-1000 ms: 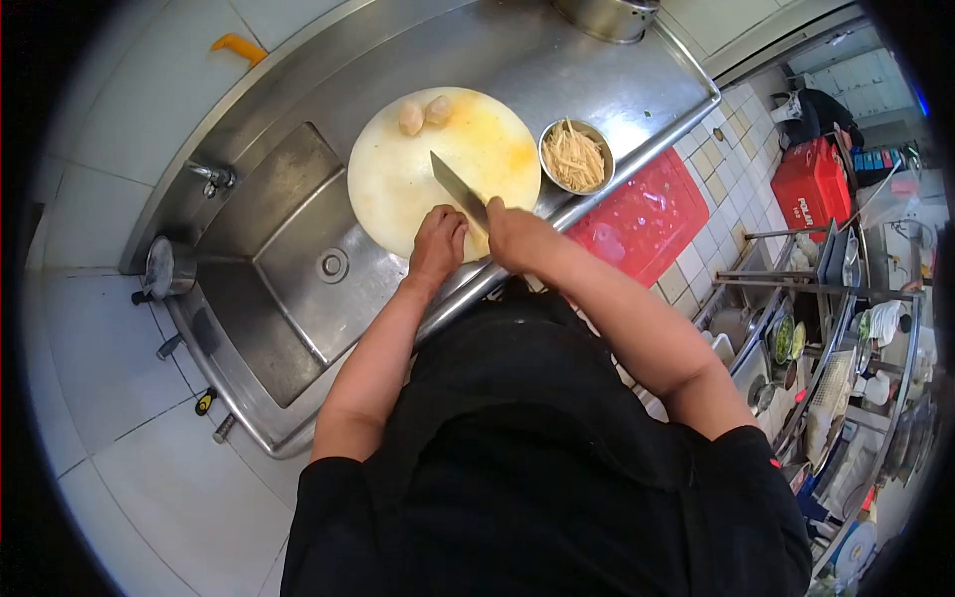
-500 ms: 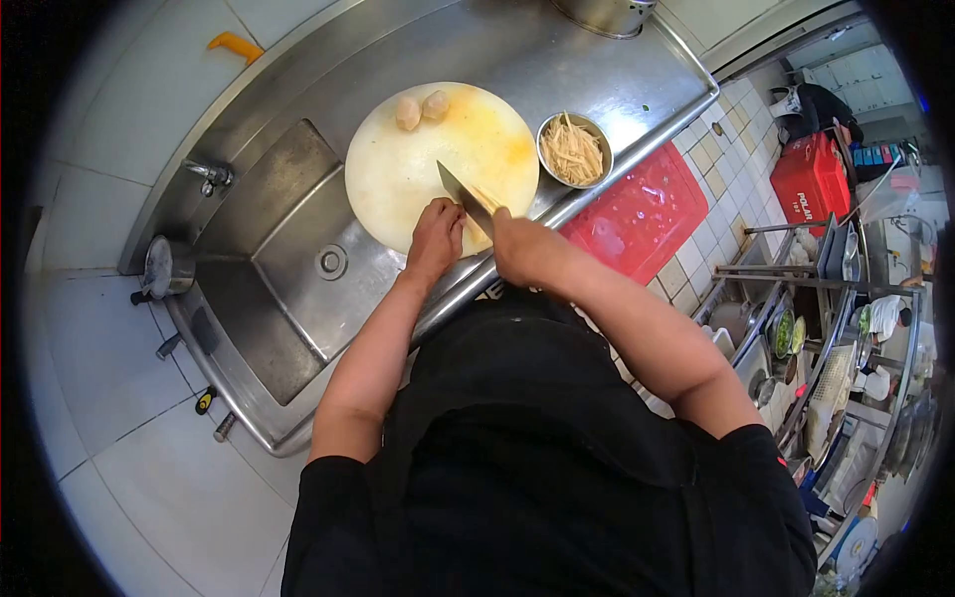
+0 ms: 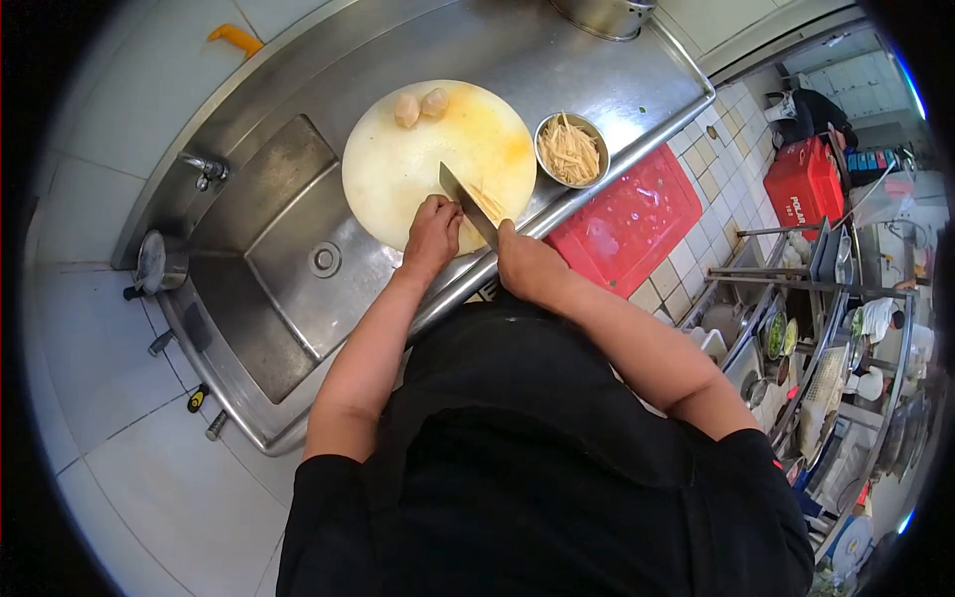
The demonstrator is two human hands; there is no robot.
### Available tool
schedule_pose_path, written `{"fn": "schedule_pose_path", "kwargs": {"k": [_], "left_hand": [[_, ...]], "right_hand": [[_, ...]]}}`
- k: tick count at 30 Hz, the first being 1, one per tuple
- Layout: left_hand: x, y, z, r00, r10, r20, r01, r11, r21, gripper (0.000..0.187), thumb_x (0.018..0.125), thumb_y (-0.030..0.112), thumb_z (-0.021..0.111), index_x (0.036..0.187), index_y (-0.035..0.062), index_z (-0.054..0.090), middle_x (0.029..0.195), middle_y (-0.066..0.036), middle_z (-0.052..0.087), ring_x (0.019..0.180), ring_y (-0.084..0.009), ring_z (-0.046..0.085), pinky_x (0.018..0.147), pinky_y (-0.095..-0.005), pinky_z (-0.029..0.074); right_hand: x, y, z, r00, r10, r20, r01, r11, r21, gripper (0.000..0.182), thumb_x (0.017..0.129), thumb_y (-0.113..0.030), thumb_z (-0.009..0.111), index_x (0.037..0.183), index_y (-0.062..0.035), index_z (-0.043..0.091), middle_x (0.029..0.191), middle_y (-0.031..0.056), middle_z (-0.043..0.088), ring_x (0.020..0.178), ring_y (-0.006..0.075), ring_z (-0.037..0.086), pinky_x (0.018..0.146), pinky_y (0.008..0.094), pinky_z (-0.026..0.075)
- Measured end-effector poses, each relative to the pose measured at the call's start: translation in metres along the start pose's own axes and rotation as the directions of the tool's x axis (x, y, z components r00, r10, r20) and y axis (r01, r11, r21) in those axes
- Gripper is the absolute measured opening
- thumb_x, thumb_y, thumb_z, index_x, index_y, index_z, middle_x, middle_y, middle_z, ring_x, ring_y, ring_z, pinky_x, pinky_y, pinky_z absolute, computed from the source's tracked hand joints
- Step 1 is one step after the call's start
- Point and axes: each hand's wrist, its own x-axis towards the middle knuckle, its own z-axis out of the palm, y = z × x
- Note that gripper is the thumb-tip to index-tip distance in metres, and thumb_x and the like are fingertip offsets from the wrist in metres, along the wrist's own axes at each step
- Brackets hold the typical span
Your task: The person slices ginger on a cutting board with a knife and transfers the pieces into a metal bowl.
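Note:
My right hand (image 3: pixel 529 263) is closed round the handle of a kitchen knife (image 3: pixel 466 201), whose broad blade slants up and left over a round white cutting board (image 3: pixel 383 184). Curled fingers of my left hand (image 3: pixel 434 237) press down close to the left of the blade; what lies under them is mostly hidden. Thin pale yellow strips (image 3: pixel 487 203) lie on the board just right of the blade. At the board's far side sit two pale, rounded peeled pieces (image 3: pixel 407 109). A metal bowl (image 3: pixel 542 164) beside the board holds a heap of similar cut strips (image 3: pixel 572 147).
Left of the board is a steel sink basin (image 3: pixel 288 284) with a tap (image 3: pixel 207 169). A metal pot (image 3: pixel 607 15) stands at the counter's back. Below the front edge lies a red plastic lid or crate (image 3: pixel 637 219). Crowded shelves (image 3: pixel 796 298) and a person (image 3: pixel 821 114) are at the right.
The knife blade now sits flatter beside my left fingers, and the cut strips to its right show more fully. The whole view has shifted slightly; both hands stay in nearly the same place.

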Motion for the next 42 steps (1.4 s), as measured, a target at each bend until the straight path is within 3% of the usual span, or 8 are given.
{"fn": "schedule_pose_path", "kwargs": {"k": [6, 8, 16, 23, 25, 30, 32, 42], "left_hand": [[0.007, 0.002, -0.004, 0.999, 0.043, -0.003, -0.043, 0.999, 0.005, 0.013, 0.089, 0.003, 0.064, 0.101, 0.0012, 0.068, 0.103, -0.016, 0.060, 0.100, -0.0356, 0.060, 0.087, -0.0436, 0.051], [0.001, 0.001, -0.004, 0.999, 0.045, -0.013, -0.045, 0.999, 0.007, 0.012, 0.089, 0.003, 0.064, 0.101, 0.0014, 0.067, 0.102, -0.016, 0.060, 0.099, -0.0354, 0.060, 0.086, -0.0434, 0.051], [0.003, -0.002, -0.005, 0.998, 0.057, 0.016, -0.057, 0.998, -0.002, 0.012, 0.089, 0.003, 0.066, 0.100, -0.0017, 0.067, 0.102, -0.016, 0.061, 0.093, -0.0364, 0.063, 0.081, -0.0408, 0.052], [0.004, -0.003, -0.006, 0.998, -0.043, -0.035, 0.044, 0.999, 0.029, 0.011, 0.089, 0.004, 0.063, 0.098, 0.0004, 0.068, 0.099, -0.016, 0.063, 0.096, -0.0370, 0.061, 0.085, -0.0428, 0.051], [0.002, 0.000, -0.006, 0.999, 0.014, -0.048, -0.009, 0.995, 0.099, 0.011, 0.090, 0.006, 0.063, 0.098, 0.0006, 0.068, 0.099, -0.017, 0.064, 0.097, -0.0371, 0.061, 0.086, -0.0438, 0.051], [0.006, -0.002, -0.008, 0.999, 0.018, -0.041, -0.014, 0.995, 0.099, 0.011, 0.090, 0.006, 0.062, 0.098, 0.0014, 0.069, 0.101, -0.016, 0.064, 0.098, -0.0366, 0.061, 0.087, -0.0443, 0.051], [0.002, -0.001, -0.006, 1.000, 0.029, -0.006, -0.029, 0.993, 0.113, 0.011, 0.090, 0.006, 0.062, 0.098, 0.0017, 0.069, 0.101, -0.016, 0.064, 0.098, -0.0365, 0.061, 0.087, -0.0442, 0.051], [0.006, -0.006, -0.007, 0.999, 0.029, -0.021, -0.027, 0.994, 0.102, 0.015, 0.089, 0.006, 0.062, 0.101, 0.0008, 0.068, 0.100, -0.017, 0.063, 0.098, -0.0367, 0.061, 0.088, -0.0436, 0.052]], "right_hand": [[0.020, -0.007, -0.024, 0.997, -0.044, -0.069, 0.044, 0.999, -0.004, 0.025, 0.093, -0.005, 0.047, 0.113, 0.0086, 0.046, 0.101, 0.0351, 0.068, 0.099, 0.0463, 0.069, 0.087, 0.0509, 0.054], [0.010, -0.015, -0.035, 0.999, -0.036, 0.034, 0.037, 0.999, -0.012, 0.024, 0.094, -0.006, 0.045, 0.113, 0.0084, 0.045, 0.102, 0.0358, 0.068, 0.101, 0.0467, 0.068, 0.088, 0.0518, 0.054], [0.018, 0.004, -0.002, 0.993, -0.009, -0.118, 0.013, 0.999, 0.033, 0.028, 0.093, -0.007, 0.048, 0.117, 0.0070, 0.046, 0.100, 0.0337, 0.069, 0.098, 0.0467, 0.069, 0.086, 0.0527, 0.054], [0.001, -0.020, -0.042, 0.990, 0.026, 0.140, -0.022, 0.999, -0.026, 0.028, 0.094, -0.007, 0.044, 0.115, 0.0107, 0.048, 0.093, 0.0362, 0.068, 0.089, 0.0479, 0.070, 0.081, 0.0532, 0.054], [-0.003, -0.004, -0.015, 0.998, -0.043, -0.034, 0.042, 0.999, -0.029, 0.024, 0.093, -0.007, 0.048, 0.111, 0.0088, 0.047, 0.095, 0.0350, 0.068, 0.096, 0.0461, 0.070, 0.084, 0.0509, 0.056], [0.007, 0.003, 0.009, 0.998, 0.017, -0.062, -0.018, 1.000, -0.016, 0.021, 0.095, -0.008, 0.042, 0.110, 0.0062, 0.045, 0.092, 0.0355, 0.067, 0.093, 0.0475, 0.069, 0.083, 0.0529, 0.055], [0.020, 0.003, 0.001, 0.984, -0.092, -0.153, 0.092, 0.996, -0.010, 0.022, 0.094, -0.008, 0.043, 0.111, 0.0058, 0.045, 0.091, 0.0354, 0.067, 0.092, 0.0475, 0.069, 0.082, 0.0527, 0.055], [0.005, 0.005, 0.017, 0.997, -0.027, -0.071, 0.025, 0.999, -0.025, 0.023, 0.093, -0.007, 0.045, 0.111, 0.0065, 0.048, 0.094, 0.0355, 0.068, 0.096, 0.0461, 0.070, 0.083, 0.0511, 0.056]]}}
